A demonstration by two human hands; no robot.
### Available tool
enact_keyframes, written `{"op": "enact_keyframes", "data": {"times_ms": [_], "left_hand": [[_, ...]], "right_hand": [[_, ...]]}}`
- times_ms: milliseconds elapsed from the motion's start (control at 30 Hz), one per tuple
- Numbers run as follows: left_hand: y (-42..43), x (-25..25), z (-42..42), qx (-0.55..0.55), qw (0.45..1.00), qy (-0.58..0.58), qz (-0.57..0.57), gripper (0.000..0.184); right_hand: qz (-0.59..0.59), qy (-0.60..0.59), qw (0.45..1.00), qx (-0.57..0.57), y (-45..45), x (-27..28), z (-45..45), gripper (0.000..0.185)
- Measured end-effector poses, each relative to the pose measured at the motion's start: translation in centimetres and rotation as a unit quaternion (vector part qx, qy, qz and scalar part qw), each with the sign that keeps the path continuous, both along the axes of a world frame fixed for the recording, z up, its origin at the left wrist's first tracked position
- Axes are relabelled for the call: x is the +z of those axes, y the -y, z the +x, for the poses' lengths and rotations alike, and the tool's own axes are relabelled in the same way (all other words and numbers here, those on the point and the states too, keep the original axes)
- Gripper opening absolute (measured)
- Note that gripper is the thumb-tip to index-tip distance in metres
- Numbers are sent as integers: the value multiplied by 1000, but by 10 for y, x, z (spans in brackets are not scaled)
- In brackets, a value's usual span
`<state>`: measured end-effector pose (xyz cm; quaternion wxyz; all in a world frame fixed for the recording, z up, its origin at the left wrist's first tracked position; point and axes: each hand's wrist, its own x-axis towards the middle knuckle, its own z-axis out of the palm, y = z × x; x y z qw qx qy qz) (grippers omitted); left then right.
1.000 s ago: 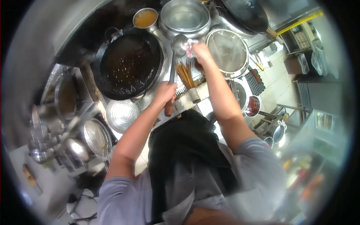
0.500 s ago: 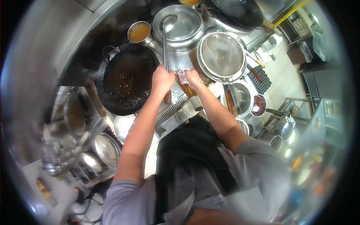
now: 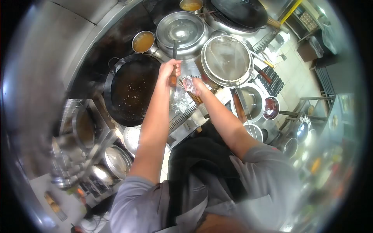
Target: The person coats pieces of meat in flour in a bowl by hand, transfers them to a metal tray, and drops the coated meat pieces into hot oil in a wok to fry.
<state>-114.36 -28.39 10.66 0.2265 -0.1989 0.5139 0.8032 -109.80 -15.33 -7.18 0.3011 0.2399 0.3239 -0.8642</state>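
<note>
My left hand (image 3: 169, 71) is closed round the wooden handle of a metal ladle (image 3: 175, 48). The ladle's bowl lies in a wide metal pot (image 3: 160, 32) of liquid at the back. My right hand (image 3: 199, 87) is closed on a crumpled, shiny clear-and-pinkish thing (image 3: 189, 83), its kind unclear. Under that hand lies a bamboo brush (image 3: 195, 99), partly covered by my forearm. Left of my hands, a black wok (image 3: 109, 95) holds dark oil with small bubbles. A round mesh strainer (image 3: 227, 58) rests on a pot to the right.
Behind the wok stands a metal cup (image 3: 143, 42) of orange liquid. A second wok (image 3: 241, 13) sits at the back right. Another metal pot (image 3: 254, 103) and a small red-lined pan (image 3: 271, 108) are at my right. A slotted grate (image 3: 182, 116) runs along the counter's front.
The ladle's bowl has gone lower into the pot, and my left hand has shifted along its handle. My right hand has moved slightly with the crumpled thing. The head view has tilted a little.
</note>
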Motion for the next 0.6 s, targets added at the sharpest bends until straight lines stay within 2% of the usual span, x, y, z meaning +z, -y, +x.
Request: {"op": "enact_keyframes", "data": {"times_ms": [33, 67, 133, 167, 267, 300, 433, 500, 600], "left_hand": [[5, 2, 3, 0, 1000, 0, 0, 6], [11, 4, 7, 0, 999, 6, 50, 10], [23, 7, 13, -9, 992, 15, 125, 26], [28, 7, 18, -7, 992, 16, 125, 26], [40, 16, 33, -24, 967, 49, 247, 32], [42, 20, 41, -21, 967, 50, 248, 32], [53, 40, 77, -33, 965, 53, 255, 33], [57, 57, 101, -30, 974, 45, 220, 34], [67, 78, 132, -35, 977, 55, 202, 34]], "right_hand": [[-41, 11, 999, 5, 0, -5, -3, 29], [-30, 10, 999, -8, 0, -10, -5, 30], [-41, 16, 999, -21, 0, -4, -8, 30], [-52, 22, 998, -35, 1, -2, -9, 30], [-83, 22, 995, -59, 5, -22, -25, 27], [-111, 19, 991, -68, 7, -20, -25, 25], [-84, 16, 990, -111, 8, -18, -38, 21], [-85, -2, 991, -105, 8, -30, -45, 20], [-46, -16, 995, -85, 8, -20, -50, 22]]}}
